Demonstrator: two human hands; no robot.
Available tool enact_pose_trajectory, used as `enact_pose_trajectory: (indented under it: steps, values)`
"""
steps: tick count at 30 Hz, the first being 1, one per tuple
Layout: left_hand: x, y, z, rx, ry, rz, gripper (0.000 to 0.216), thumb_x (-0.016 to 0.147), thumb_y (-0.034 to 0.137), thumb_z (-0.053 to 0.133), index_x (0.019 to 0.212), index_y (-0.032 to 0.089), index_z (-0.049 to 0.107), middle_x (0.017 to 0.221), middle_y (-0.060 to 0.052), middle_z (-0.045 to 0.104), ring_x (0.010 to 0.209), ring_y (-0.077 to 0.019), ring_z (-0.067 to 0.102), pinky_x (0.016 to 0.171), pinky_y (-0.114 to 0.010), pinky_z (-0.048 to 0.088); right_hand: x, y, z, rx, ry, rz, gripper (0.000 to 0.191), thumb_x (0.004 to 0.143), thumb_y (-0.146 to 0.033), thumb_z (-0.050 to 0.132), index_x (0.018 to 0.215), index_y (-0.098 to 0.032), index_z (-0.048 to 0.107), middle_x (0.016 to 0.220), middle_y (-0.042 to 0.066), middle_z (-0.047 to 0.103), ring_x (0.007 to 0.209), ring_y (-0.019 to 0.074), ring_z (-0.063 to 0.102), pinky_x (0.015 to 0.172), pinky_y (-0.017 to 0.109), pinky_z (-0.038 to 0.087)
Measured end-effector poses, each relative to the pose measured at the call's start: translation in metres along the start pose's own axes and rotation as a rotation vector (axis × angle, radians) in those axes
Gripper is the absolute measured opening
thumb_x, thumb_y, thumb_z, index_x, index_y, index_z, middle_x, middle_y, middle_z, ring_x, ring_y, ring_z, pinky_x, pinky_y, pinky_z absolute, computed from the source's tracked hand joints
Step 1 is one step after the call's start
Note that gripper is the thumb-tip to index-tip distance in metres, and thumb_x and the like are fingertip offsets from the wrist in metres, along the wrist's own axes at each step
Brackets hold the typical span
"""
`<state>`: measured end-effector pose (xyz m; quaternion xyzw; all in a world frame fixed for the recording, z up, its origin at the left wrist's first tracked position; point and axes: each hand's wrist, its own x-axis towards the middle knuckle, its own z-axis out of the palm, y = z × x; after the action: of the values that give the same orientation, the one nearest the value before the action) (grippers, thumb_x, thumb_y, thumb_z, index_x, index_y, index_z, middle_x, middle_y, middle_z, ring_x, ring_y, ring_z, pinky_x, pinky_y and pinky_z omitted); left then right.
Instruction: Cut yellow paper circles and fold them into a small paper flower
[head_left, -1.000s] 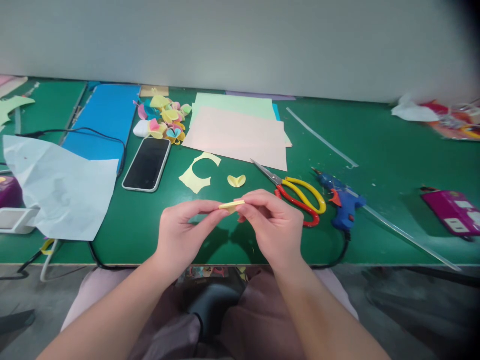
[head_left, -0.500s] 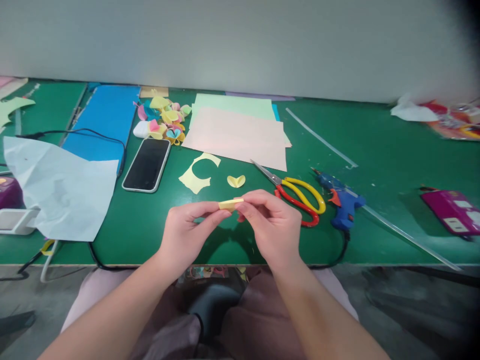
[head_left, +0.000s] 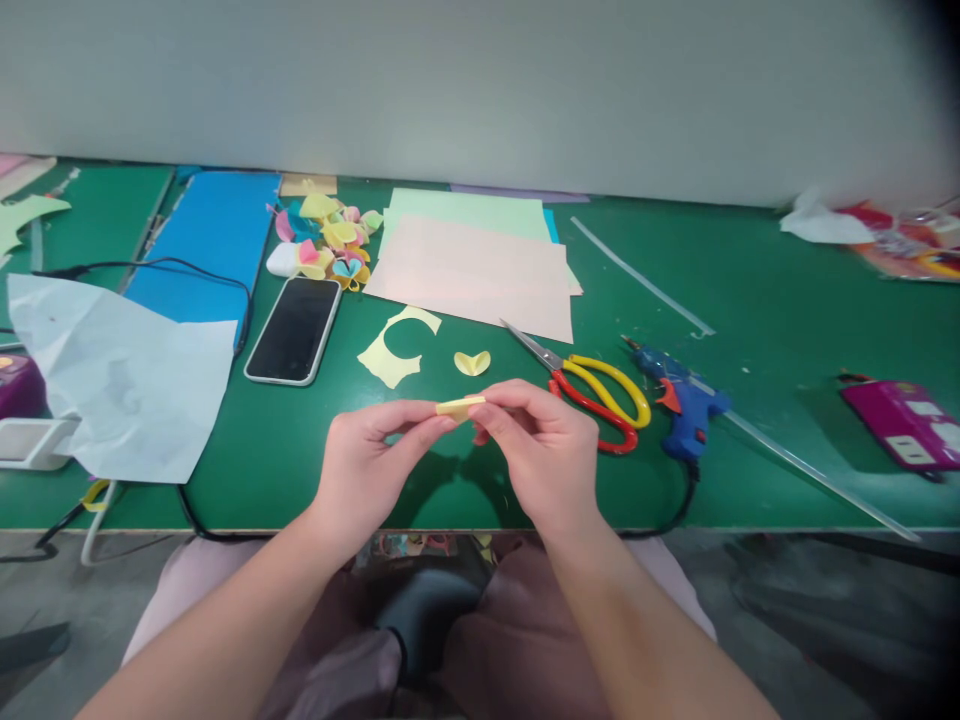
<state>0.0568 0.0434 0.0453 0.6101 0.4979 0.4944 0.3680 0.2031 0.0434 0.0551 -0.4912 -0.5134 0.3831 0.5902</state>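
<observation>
Both my hands meet above the front of the green table [head_left: 750, 290], pinching a small folded yellow paper piece [head_left: 455, 406] between their fingertips. My left hand [head_left: 367, 470] holds its left end, fingers closed. My right hand [head_left: 544, 455] holds the right end with thumb and forefinger pressed together. Just beyond the hands lie a small yellow paper heart [head_left: 472, 362] and a yellow paper offcut [head_left: 394, 348] with a curved hole.
Red-and-yellow scissors [head_left: 596, 385] and a blue glue gun [head_left: 679, 400] lie right of my hands. A phone [head_left: 295, 328], pastel paper sheets [head_left: 480, 260], a heap of small paper flowers [head_left: 326, 238], a blue sheet [head_left: 214, 245] and pale paper [head_left: 120, 375] lie left and behind.
</observation>
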Motion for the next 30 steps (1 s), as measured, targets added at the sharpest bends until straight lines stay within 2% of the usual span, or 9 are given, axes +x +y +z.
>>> enact_pose_trajectory:
  steps: [3,6,10,13,15,18,23,26,30]
  values:
    - [0.000,0.001,-0.002,0.015,-0.023,0.059,0.013,0.079,0.026,0.065,0.089,0.024,0.073,0.081,0.003,0.075,0.065,-0.0113,0.069,0.061,-0.017,0.055,0.002,0.003,0.000,0.075,0.018,0.074,0.005,0.067,-0.020,0.075,0.066,-0.022,0.071,0.063,-0.004,0.068,0.044,0.0069,0.057,0.045,0.018,0.051]
    - [0.001,-0.001,-0.006,0.138,0.028,0.296,0.030,0.083,0.013,0.058,0.109,0.025,0.066,0.102,-0.001,0.073,0.083,-0.0134,0.070,0.078,-0.022,0.056,0.006,0.007,-0.001,0.220,0.008,0.203,0.006,0.065,-0.022,0.077,0.066,-0.021,0.071,0.054,-0.005,0.064,0.042,0.0066,0.056,0.042,0.016,0.049]
    - [0.005,-0.007,-0.009,0.405,0.116,0.727,0.034,0.076,0.002,0.060,0.100,0.025,0.068,0.115,-0.006,0.067,0.096,-0.0172,0.066,0.082,-0.029,0.055,0.010,0.007,-0.002,0.371,-0.097,0.411,0.011,0.063,-0.026,0.078,0.061,-0.018,0.070,0.047,-0.005,0.060,0.042,0.0061,0.053,0.039,0.014,0.046]
    - [0.008,-0.008,-0.009,0.475,0.118,0.816,0.029,0.072,0.003,0.066,0.092,0.024,0.070,0.107,-0.007,0.069,0.096,-0.0190,0.064,0.083,-0.031,0.054,0.011,0.006,-0.001,0.401,-0.164,0.481,0.014,0.062,-0.028,0.080,0.062,-0.018,0.070,0.049,-0.004,0.061,0.043,0.0057,0.052,0.039,0.014,0.045]
    - [0.010,-0.007,-0.009,0.438,0.116,0.785,0.026,0.071,0.003,0.068,0.087,0.024,0.071,0.098,-0.005,0.071,0.095,-0.0189,0.064,0.085,-0.031,0.052,0.011,0.006,-0.001,0.387,-0.188,0.483,0.016,0.064,-0.030,0.079,0.061,-0.017,0.069,0.050,-0.004,0.060,0.044,0.0060,0.052,0.039,0.015,0.045]
    - [0.011,-0.005,-0.010,0.275,0.078,0.564,0.019,0.074,0.007,0.066,0.083,0.024,0.070,0.088,-0.002,0.072,0.089,-0.0167,0.064,0.084,-0.031,0.052,0.009,0.005,-0.002,0.272,-0.159,0.382,0.019,0.068,-0.034,0.075,0.062,-0.018,0.068,0.054,-0.003,0.062,0.047,0.0073,0.053,0.041,0.017,0.046]
    - [0.010,-0.002,-0.011,0.018,0.020,0.162,0.004,0.077,0.021,0.067,0.076,0.023,0.070,0.078,0.001,0.072,0.075,-0.0138,0.065,0.071,-0.026,0.053,0.003,0.001,-0.006,-0.087,-0.073,-0.038,0.006,0.079,-0.025,0.065,0.075,-0.022,0.067,0.074,-0.001,0.066,0.060,0.0106,0.058,0.052,0.023,0.050]
    - [0.010,0.000,-0.010,-0.024,0.017,0.087,0.001,0.074,0.023,0.069,0.075,0.023,0.070,0.076,0.001,0.072,0.074,-0.0137,0.065,0.070,-0.025,0.053,0.001,-0.001,-0.007,-0.157,-0.132,-0.184,0.009,0.083,-0.018,0.059,0.077,-0.023,0.063,0.077,0.000,0.062,0.067,0.0128,0.059,0.055,0.025,0.051]
    - [0.010,0.000,-0.010,-0.079,0.012,0.074,0.005,0.073,0.022,0.071,0.078,0.024,0.071,0.078,0.003,0.072,0.074,-0.0123,0.065,0.072,-0.024,0.052,0.000,-0.001,-0.008,-0.166,-0.170,-0.258,0.012,0.084,-0.013,0.055,0.078,-0.023,0.060,0.078,0.000,0.060,0.069,0.0125,0.057,0.055,0.025,0.051]
